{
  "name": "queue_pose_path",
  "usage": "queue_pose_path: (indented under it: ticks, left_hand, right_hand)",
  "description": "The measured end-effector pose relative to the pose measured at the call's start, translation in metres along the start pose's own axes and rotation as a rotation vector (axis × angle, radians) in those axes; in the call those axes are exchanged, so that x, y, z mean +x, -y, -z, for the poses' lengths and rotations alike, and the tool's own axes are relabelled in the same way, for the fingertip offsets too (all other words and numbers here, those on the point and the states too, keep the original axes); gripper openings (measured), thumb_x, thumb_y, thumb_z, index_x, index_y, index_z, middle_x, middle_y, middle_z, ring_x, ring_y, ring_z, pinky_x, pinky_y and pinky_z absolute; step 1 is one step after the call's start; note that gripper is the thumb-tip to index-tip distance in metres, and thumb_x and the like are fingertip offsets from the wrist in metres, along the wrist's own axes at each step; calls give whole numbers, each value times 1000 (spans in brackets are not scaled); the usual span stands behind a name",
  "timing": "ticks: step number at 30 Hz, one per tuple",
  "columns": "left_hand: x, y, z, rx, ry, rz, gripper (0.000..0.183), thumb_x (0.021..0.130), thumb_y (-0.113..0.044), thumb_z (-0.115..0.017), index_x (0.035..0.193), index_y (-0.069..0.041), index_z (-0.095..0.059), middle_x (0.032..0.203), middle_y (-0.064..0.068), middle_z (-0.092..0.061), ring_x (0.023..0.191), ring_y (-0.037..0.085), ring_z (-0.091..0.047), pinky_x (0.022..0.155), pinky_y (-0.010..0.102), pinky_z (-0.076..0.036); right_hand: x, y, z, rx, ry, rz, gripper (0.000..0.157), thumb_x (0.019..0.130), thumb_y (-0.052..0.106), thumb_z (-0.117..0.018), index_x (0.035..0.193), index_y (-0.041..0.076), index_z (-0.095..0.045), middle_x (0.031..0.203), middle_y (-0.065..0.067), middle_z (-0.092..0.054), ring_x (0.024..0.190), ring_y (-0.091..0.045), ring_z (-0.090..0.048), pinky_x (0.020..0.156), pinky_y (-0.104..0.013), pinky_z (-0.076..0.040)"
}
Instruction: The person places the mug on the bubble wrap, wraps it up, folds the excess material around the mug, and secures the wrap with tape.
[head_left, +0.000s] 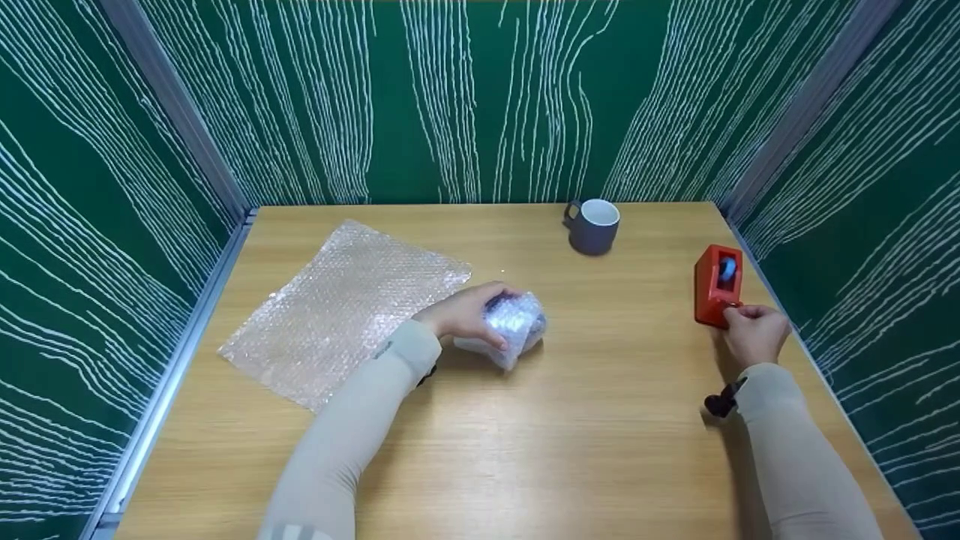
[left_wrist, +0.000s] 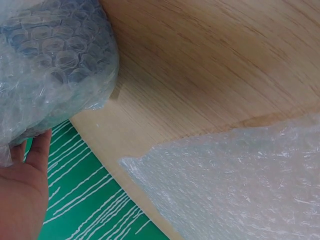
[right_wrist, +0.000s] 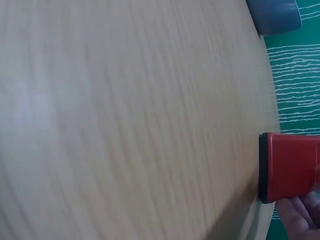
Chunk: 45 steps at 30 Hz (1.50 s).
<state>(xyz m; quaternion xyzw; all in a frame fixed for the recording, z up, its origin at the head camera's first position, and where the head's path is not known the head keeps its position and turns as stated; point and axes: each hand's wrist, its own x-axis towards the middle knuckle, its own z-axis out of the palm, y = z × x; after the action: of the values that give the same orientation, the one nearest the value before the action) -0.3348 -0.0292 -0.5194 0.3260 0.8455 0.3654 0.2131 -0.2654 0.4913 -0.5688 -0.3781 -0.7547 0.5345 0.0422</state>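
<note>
My left hand (head_left: 466,310) grips a bubble-wrapped bundle (head_left: 517,321) on the table, thumb on the near side and fingers over the far side. Something dark shows through the plastic, and large bubbles fill the upper left of the left wrist view, where the bundle (left_wrist: 60,60) hides part of the hand (left_wrist: 22,200). At the right side, my right hand (head_left: 757,335) pinches at the front end of a red tape dispenser (head_left: 707,289) with a blue-cored roll (head_left: 726,268). The tape end between those fingertips is too small to make out clearly.
A flat sheet of bubble wrap (head_left: 352,300) covers the table's left part, beside the left forearm. Toward the back edge stands a dark grey mug (head_left: 592,234), white inside, its handle to the left. Green panels (head_left: 495,97) with white lines enclose the wooden table (head_left: 570,450).
</note>
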Motion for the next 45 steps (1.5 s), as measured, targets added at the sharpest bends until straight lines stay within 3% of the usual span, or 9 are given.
queue_pose_path:
  ticks: [6,11,20,24,30,33,38,45]
  left_hand:
    - [1,2,-2,1,5,8,98,77,-26,-100,161,-30,-49,167,-2,-50,150,23,-50,128,45,-39]
    - [1,2,-1,-7,6,6,98,77,-24,-99,161,-30,-49,167,-2,-50,151,23,-49,129,45,-38]
    - [-1,0,1,-36,-6,6,99,75,-18,-99,160,-29,-50,166,0,-52,149,25,-51,128,47,-39]
    - [-1,-1,1,-30,-5,13,99,76,-18,-99,161,-30,-49,167,0,-50,150,26,-50,128,47,-39]
    - [0,-1,0,-16,-1,5,98,77,-21,-100,161,-30,-50,167,-1,-51,151,25,-49,129,46,-38]
    - [0,-1,0,-16,2,4,98,76,-21,-100,160,-30,-50,166,-1,-51,151,25,-49,129,46,-38]
    - [0,-1,0,-20,3,4,98,76,-23,-100,160,-30,-50,166,-1,-51,150,25,-50,128,47,-38]
    - [0,1,0,-23,-1,1,98,76,-23,-100,160,-30,-50,165,-1,-52,150,24,-50,128,46,-39]
  right_hand:
    - [1,-11,3,-14,2,-29,17,107,28,-67,124,25,-67,117,7,-56,116,-15,-49,119,-30,-48]
    - [-4,-12,3,49,-11,34,24,103,33,-75,124,23,-73,117,12,-53,119,-12,-47,123,-32,-45]
    - [-16,5,1,44,-37,116,42,99,47,-78,126,16,-73,149,12,-44,138,-13,-35,130,-36,-38]
    - [-23,13,-3,20,-23,149,43,99,48,-78,128,16,-74,146,14,-45,140,-13,-33,131,-39,-35]
    - [-33,27,-16,109,-20,220,41,99,34,-81,131,10,-75,129,19,-47,139,-11,-33,131,-39,-30]
    - [-38,34,-23,135,-5,238,43,97,36,-83,132,12,-75,133,18,-48,142,-13,-33,130,-40,-31]
    - [-45,42,-33,66,21,305,47,98,42,-81,135,14,-72,149,6,-47,152,-22,-29,133,-49,-26]
    - [-57,52,-48,38,65,420,48,102,36,-78,142,11,-68,148,1,-48,149,-25,-34,129,-51,-33]
